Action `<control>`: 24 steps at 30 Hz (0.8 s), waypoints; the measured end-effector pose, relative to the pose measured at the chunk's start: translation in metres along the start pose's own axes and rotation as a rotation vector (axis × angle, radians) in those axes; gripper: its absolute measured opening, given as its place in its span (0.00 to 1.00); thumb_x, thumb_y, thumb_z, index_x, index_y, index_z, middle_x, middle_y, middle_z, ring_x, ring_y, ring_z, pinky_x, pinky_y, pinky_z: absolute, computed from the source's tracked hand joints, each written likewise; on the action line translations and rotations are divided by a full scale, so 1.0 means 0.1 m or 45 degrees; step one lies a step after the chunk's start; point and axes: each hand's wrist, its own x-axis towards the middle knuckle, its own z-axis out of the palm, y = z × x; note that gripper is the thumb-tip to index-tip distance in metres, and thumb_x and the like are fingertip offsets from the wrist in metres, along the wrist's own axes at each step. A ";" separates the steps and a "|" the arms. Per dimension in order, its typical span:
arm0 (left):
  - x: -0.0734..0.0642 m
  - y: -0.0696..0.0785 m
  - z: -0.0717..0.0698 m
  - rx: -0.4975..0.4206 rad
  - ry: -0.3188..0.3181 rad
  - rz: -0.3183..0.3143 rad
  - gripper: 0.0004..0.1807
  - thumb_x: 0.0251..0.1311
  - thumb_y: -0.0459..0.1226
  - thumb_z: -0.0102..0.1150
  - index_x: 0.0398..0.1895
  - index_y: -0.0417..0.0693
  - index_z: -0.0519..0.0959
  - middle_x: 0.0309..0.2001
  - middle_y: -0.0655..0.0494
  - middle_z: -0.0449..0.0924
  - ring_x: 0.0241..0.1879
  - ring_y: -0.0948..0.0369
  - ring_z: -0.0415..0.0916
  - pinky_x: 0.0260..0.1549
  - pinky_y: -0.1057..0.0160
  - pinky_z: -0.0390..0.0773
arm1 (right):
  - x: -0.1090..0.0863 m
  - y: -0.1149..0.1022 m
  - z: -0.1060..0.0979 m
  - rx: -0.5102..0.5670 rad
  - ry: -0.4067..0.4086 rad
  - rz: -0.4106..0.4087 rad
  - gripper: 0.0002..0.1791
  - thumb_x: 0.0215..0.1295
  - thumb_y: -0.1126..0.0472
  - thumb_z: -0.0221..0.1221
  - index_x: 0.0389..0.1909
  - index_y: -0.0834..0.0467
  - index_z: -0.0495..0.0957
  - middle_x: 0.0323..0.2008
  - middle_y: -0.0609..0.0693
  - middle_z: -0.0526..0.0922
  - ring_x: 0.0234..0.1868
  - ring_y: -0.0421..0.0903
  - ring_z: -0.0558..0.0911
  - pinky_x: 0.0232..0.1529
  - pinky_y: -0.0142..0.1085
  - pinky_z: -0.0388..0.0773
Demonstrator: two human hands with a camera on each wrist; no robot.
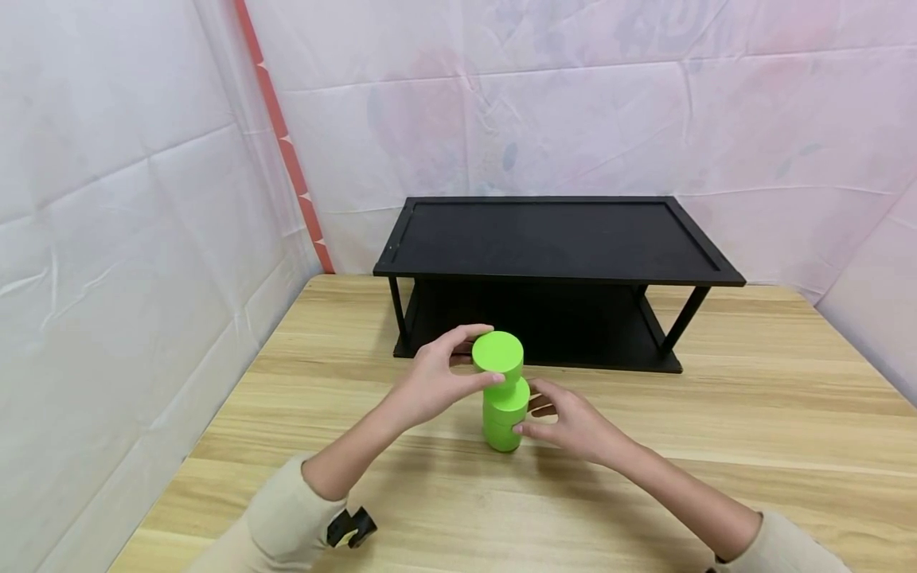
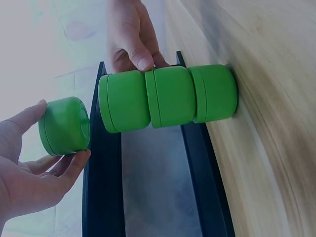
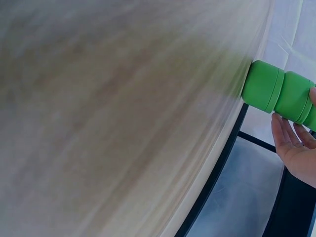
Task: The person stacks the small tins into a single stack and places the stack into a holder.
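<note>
While the left hand [image 1: 435,382] pinches one green tub [image 1: 497,352] between thumb and fingers, we see that tub just above a stack of three more green tubs [image 1: 504,430], with a gap between them. We find the right hand [image 1: 576,426] gripping the stack's side with curved fingers and thumb as it stands upright on the wooden table [image 1: 337,342]. Farther out, we see a black two-level rack [image 1: 559,239] behind the tubs and a pale, faintly patterned cloth [image 1: 573,119] beyond it.
</note>
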 end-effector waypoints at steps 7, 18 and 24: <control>-0.02 -0.02 0.05 0.010 -0.024 -0.012 0.32 0.50 0.41 0.68 0.59 0.47 0.69 0.54 0.57 0.71 0.49 0.59 0.72 0.47 0.60 0.74 | 0.01 0.00 0.00 0.009 0.001 -0.005 0.29 0.54 0.55 0.66 0.54 0.64 0.69 0.48 0.55 0.76 0.44 0.51 0.78 0.45 0.42 0.76; -0.05 -0.05 0.11 0.039 -0.049 -0.016 0.33 0.50 0.43 0.68 0.60 0.47 0.69 0.56 0.57 0.70 0.51 0.60 0.71 0.48 0.64 0.72 | 0.00 -0.01 -0.02 0.037 0.004 -0.021 0.29 0.54 0.55 0.66 0.54 0.64 0.70 0.48 0.56 0.76 0.44 0.53 0.78 0.44 0.42 0.76; -0.05 -0.08 0.14 0.045 -0.052 -0.025 0.32 0.50 0.42 0.68 0.60 0.47 0.69 0.55 0.56 0.71 0.50 0.59 0.71 0.48 0.63 0.72 | 0.00 -0.02 -0.01 0.033 0.006 -0.009 0.29 0.54 0.56 0.66 0.54 0.63 0.69 0.48 0.55 0.76 0.44 0.52 0.78 0.44 0.42 0.76</control>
